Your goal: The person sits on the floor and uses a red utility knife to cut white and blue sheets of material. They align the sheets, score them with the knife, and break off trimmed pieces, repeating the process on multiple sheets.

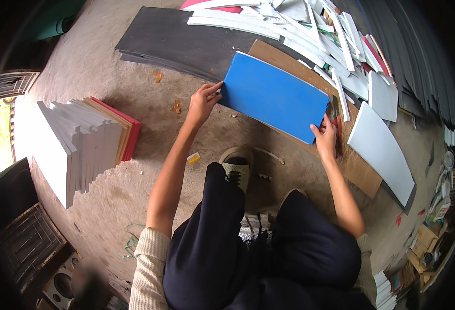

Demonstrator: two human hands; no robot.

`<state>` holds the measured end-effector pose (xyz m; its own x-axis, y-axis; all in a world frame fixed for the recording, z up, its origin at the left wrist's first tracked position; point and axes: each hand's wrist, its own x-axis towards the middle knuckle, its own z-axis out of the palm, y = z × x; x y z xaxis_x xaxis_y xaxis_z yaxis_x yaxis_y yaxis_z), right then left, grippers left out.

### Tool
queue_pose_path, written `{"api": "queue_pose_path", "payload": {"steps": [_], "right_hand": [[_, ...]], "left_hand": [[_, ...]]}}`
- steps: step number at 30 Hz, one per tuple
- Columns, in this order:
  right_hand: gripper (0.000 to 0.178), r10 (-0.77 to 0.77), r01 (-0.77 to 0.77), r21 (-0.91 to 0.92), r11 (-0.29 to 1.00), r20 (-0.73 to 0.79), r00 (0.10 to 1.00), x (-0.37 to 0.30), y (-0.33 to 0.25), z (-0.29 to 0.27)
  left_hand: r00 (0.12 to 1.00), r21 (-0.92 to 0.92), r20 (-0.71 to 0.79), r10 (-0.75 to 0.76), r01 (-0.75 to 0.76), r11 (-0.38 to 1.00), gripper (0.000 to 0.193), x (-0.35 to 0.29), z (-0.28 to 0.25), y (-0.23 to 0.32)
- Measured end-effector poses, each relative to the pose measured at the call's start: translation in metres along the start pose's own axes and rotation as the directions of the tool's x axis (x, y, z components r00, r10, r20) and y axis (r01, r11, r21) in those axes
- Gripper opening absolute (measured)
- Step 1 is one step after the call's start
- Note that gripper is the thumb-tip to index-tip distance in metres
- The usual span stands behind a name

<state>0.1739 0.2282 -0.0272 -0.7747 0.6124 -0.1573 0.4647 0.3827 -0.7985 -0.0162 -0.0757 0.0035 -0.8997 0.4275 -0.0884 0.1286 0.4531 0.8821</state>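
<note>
A blue rectangular sheet [276, 96] with a pale edge is held at a slant over a brown board [363, 173]. My left hand [204, 105] grips its left end, thumb and fingers closed at the edge. At the lower right corner, my right hand [325, 138] pinches the sheet, thumb on top and fingers at the side. Close beside that hand, a thin dark and red tool [337, 120] lies on the brown board; its kind is unclear. A white sheet [381, 155] with one curved edge rests to the right, partly over the board.
At left, a stack of white sheets [95, 144] with tan and red ones [132, 135] stands on edge on the concrete floor. Black sheets [170, 44] lie at the far side, with white offcut strips [310, 36] heaped beside them. A small yellow item [194, 158] lies near my shoe [236, 165].
</note>
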Motion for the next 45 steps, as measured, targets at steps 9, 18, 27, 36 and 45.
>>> {"api": "queue_pose_path", "payload": {"steps": [9, 18, 27, 36, 45], "right_hand": [[0.059, -0.004, 0.001, -0.095, 0.996, -0.038, 0.999, 0.003, -0.001, 0.0], [0.06, 0.042, -0.046, 0.045, 0.998, 0.079, 0.996, 0.003, -0.007, -0.012], [0.061, 0.043, -0.054, 0.126, 0.991, 0.09, 0.995, 0.004, -0.011, -0.016], [0.066, 0.174, -0.168, -0.061, 0.984, 0.121, 0.977, 0.011, -0.008, -0.01], [0.066, 0.264, -0.246, -0.177, 0.953, 0.081, 0.961, 0.017, -0.02, -0.004]], "left_hand": [[0.957, 0.297, 0.12, 0.264, -0.288, 0.91, 0.054, -0.01, -0.004, 0.002], [0.933, 0.435, 0.133, 0.334, -0.358, 0.826, 0.056, -0.006, -0.005, 0.005], [0.91, 0.492, 0.143, 0.389, -0.407, 0.77, 0.054, -0.006, -0.002, 0.003], [0.896, 0.51, 0.168, 0.41, -0.435, 0.742, 0.058, -0.008, -0.002, 0.004], [0.938, 0.029, -0.216, -0.272, 0.284, 0.958, 0.068, -0.013, 0.021, 0.002]]}}
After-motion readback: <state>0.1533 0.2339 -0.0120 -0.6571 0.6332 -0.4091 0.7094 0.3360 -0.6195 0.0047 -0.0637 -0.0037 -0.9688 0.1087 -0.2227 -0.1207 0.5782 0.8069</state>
